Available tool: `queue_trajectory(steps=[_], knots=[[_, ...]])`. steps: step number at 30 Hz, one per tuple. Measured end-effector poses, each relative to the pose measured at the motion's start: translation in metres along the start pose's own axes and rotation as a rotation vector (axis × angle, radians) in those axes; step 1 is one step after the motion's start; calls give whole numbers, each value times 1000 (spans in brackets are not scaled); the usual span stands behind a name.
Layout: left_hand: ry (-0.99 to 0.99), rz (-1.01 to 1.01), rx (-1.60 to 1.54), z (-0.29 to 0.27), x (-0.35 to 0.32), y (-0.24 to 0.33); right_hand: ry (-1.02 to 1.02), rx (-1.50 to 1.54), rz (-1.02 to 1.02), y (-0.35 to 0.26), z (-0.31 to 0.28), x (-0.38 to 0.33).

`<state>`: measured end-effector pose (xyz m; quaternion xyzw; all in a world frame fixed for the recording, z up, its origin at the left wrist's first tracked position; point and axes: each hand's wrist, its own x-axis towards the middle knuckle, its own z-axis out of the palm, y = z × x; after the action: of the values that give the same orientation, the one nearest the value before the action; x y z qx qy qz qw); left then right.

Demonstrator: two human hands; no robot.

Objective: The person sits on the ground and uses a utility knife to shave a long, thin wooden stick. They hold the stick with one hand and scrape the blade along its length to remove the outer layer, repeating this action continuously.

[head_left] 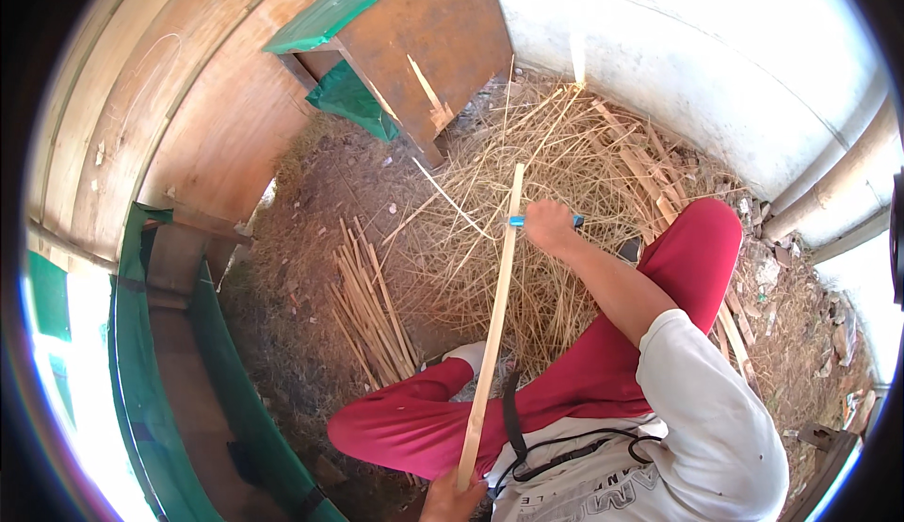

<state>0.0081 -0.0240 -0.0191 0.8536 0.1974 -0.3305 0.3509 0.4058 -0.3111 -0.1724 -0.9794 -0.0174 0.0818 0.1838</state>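
Note:
A long, pale bamboo strip [494,343] runs from my lap up and away, over my crossed legs. Its near end is gripped in my left hand [452,498] at the lower edge of the view. My right hand [549,225] is closed around a small blue tool [516,222] that lies across the strip near its far end. The blue shows on both sides of my fist, but its blade or edge is too small to make out. Beneath the strip's far part spreads a heap of thin, curled shavings [537,277].
A bundle of split strips [372,310] lies on the dirt to the left of my legs. More wood pieces [650,169] are piled by the white wall at right. A brown wooden box [424,37] with green sheeting stands ahead. A green-lined trough [202,381] is at left.

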Motion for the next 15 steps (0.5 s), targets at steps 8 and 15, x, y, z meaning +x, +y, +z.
queue_trajectory(steps=[8, 15], knots=[[67, -179, 66, -27, -48, -34, -33, -70, 185, 40, -1, 25], [288, -213, 265, -71, -66, -54, -15, 27, 231, 52, 1, 23]])
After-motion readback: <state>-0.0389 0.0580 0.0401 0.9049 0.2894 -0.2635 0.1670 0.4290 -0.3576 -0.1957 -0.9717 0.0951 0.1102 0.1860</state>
